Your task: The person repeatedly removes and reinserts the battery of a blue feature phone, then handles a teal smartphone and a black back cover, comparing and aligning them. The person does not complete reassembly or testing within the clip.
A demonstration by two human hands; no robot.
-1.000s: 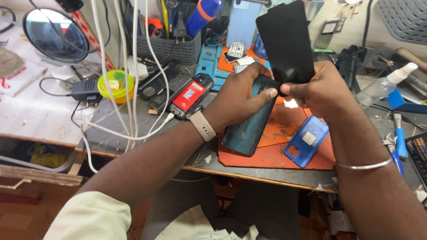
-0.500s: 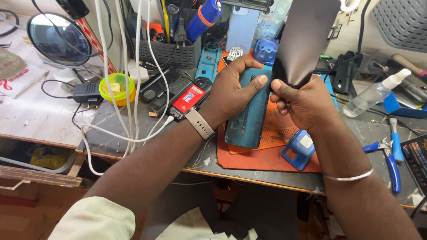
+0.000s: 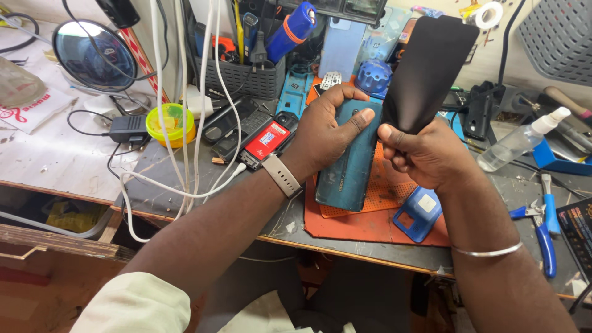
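My left hand (image 3: pixel 327 132) grips a teal phone body (image 3: pixel 348 166), its back facing me, tilted upright over an orange work mat (image 3: pixel 376 222). My right hand (image 3: pixel 428 154) pinches the lower end of a thin black screen panel (image 3: pixel 428 65), which stands up and bends away from the phone's top edge. The two hands are close together above the mat. A watch with a pale strap is on my left wrist, a thin metal bangle on my right.
A blue plastic frame (image 3: pixel 419 213) lies on the mat. A red-screened phone (image 3: pixel 265 140), yellow cup (image 3: pixel 171 123), round mirror (image 3: pixel 92 55), white cables (image 3: pixel 185 92), tool organiser (image 3: pixel 240 74), spray bottle (image 3: pixel 521 139) and blue pliers (image 3: pixel 546 228) crowd the bench.
The black panel has swung further up and away from the phone body. My view has shifted, so hands and phone sit a little higher and more central.
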